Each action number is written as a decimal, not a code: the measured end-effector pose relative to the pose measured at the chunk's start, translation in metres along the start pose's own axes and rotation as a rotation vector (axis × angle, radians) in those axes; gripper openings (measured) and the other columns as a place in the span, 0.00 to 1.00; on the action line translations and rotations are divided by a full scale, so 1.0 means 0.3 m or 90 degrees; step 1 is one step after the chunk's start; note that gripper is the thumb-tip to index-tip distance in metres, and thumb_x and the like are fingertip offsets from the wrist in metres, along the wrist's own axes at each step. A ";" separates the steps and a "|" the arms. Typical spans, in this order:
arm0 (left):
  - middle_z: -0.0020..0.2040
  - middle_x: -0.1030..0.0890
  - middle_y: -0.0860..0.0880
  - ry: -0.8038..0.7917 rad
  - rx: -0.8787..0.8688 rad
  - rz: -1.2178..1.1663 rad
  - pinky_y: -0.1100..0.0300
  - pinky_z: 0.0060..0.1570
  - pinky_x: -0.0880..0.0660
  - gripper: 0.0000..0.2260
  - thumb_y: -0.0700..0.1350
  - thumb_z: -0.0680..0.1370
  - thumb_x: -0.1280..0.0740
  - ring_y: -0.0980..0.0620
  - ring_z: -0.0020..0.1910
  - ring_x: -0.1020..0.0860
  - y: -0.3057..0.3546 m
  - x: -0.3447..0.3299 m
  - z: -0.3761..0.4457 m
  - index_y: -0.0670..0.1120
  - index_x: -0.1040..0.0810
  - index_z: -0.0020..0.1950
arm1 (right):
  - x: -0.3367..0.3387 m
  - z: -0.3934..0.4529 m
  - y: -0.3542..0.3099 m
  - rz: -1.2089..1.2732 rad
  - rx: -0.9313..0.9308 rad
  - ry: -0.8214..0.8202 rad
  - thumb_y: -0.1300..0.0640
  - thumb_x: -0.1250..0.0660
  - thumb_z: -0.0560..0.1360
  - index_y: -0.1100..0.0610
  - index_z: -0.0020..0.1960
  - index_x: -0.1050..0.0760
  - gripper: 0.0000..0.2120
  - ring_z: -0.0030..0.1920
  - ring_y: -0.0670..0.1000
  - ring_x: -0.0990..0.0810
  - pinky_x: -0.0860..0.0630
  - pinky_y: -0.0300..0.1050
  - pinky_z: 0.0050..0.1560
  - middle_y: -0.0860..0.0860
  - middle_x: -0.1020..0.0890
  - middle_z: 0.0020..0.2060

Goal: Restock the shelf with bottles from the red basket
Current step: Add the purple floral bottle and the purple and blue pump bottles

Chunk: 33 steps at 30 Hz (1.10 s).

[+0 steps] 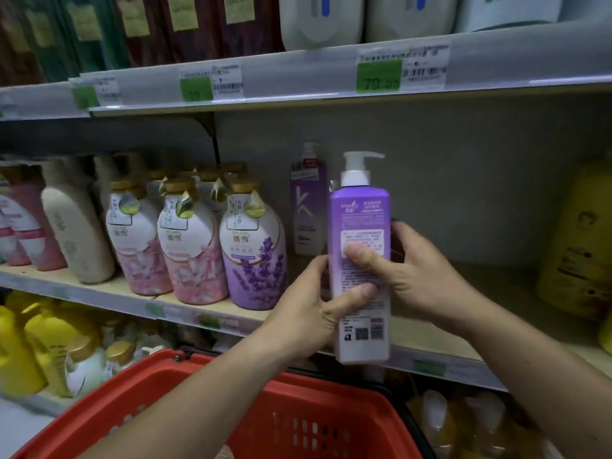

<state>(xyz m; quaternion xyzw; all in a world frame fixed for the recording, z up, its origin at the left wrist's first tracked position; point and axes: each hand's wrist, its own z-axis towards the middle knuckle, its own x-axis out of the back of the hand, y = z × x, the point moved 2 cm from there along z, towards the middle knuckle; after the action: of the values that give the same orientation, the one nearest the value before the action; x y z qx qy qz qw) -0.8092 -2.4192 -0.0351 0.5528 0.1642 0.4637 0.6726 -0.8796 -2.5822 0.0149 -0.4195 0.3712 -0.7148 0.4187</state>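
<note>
A tall purple pump bottle (361,226) with a white pump head is held upright in front of the middle shelf (430,339), its back label facing me. My left hand (314,313) grips its lower left side, thumb across the label. My right hand (417,273) grips its right side, thumb on the label's middle. Behind it, at the back of the shelf, stands a similar purple pump bottle (308,200). The red basket (298,419) sits below my forearms at the bottom of the view; its contents are hidden.
Round white, pink and lavender bottles (195,240) crowd the middle shelf to the left. A large yellow bottle (583,246) stands at the right. Bare shelf board lies between them. The upper shelf edge (298,81) carries price tags; yellow bottles (29,346) fill the lower shelf.
</note>
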 end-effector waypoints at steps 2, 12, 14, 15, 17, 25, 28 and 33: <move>0.59 0.16 0.58 -0.018 -0.008 -0.017 0.55 0.58 0.19 0.31 0.67 0.70 0.24 0.59 0.58 0.17 0.027 -0.004 0.038 0.60 0.28 0.69 | 0.032 0.035 -0.014 -0.017 0.014 0.003 0.30 0.23 0.63 0.42 0.63 0.26 0.33 0.53 0.42 0.15 0.17 0.42 0.48 0.41 0.15 0.54; 0.54 0.14 0.54 0.057 0.074 -0.112 0.70 0.38 0.21 0.23 0.52 0.76 0.25 0.63 0.47 0.15 -0.048 -0.031 0.257 0.54 0.25 0.69 | 0.053 0.276 0.112 0.024 0.009 0.045 0.40 0.21 0.65 0.48 0.67 0.26 0.33 0.54 0.46 0.15 0.17 0.52 0.58 0.46 0.15 0.56; 0.57 0.17 0.57 0.075 0.063 -0.089 0.70 0.40 0.21 0.23 0.53 0.76 0.25 0.66 0.48 0.17 -0.072 -0.031 0.283 0.58 0.27 0.70 | 0.046 0.315 0.165 0.059 0.004 0.043 0.42 0.20 0.65 0.48 0.68 0.26 0.35 0.57 0.49 0.15 0.17 0.53 0.58 0.47 0.15 0.57; 0.59 0.18 0.57 0.082 0.055 -0.069 0.70 0.43 0.22 0.24 0.55 0.76 0.25 0.66 0.50 0.18 -0.081 -0.031 0.294 0.59 0.27 0.71 | 0.044 0.330 0.188 0.078 0.005 0.044 0.43 0.19 0.64 0.48 0.68 0.26 0.35 0.57 0.49 0.16 0.17 0.52 0.58 0.47 0.15 0.57; 0.59 0.18 0.61 0.093 0.049 -0.043 0.72 0.44 0.23 0.23 0.56 0.76 0.26 0.70 0.51 0.20 -0.100 -0.031 0.313 0.62 0.28 0.70 | 0.045 0.358 0.221 0.099 0.011 0.041 0.42 0.18 0.64 0.48 0.68 0.26 0.36 0.57 0.49 0.15 0.17 0.52 0.57 0.47 0.15 0.57; 0.58 0.23 0.62 0.123 0.027 0.008 0.77 0.44 0.29 0.25 0.49 0.80 0.29 0.75 0.48 0.25 -0.145 -0.058 0.421 0.57 0.33 0.76 | 0.046 0.437 0.285 0.092 0.004 0.008 0.40 0.22 0.69 0.43 0.68 0.25 0.30 0.59 0.44 0.17 0.19 0.43 0.57 0.43 0.15 0.58; 0.61 0.24 0.57 0.121 -0.003 0.029 0.80 0.45 0.29 0.24 0.40 0.83 0.33 0.79 0.49 0.26 -0.155 -0.062 0.451 0.49 0.34 0.77 | 0.014 0.433 0.298 0.023 -0.002 0.042 0.36 0.20 0.63 0.44 0.67 0.26 0.36 0.54 0.38 0.17 0.23 0.31 0.51 0.39 0.16 0.56; 0.63 0.22 0.51 0.133 0.054 0.027 0.78 0.47 0.30 0.20 0.37 0.83 0.35 0.68 0.54 0.24 -0.166 -0.054 0.484 0.45 0.31 0.75 | -0.021 0.485 0.279 -0.159 -0.001 0.207 0.41 0.18 0.64 0.53 0.60 0.24 0.31 0.51 0.50 0.18 0.26 0.34 0.40 0.51 0.18 0.52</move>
<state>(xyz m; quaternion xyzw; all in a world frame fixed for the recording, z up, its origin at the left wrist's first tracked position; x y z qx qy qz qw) -0.6891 -2.5161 -0.0358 0.5328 0.2413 0.5257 0.6176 -0.7212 -2.6339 -0.0066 -0.3416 0.3795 -0.8193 0.2608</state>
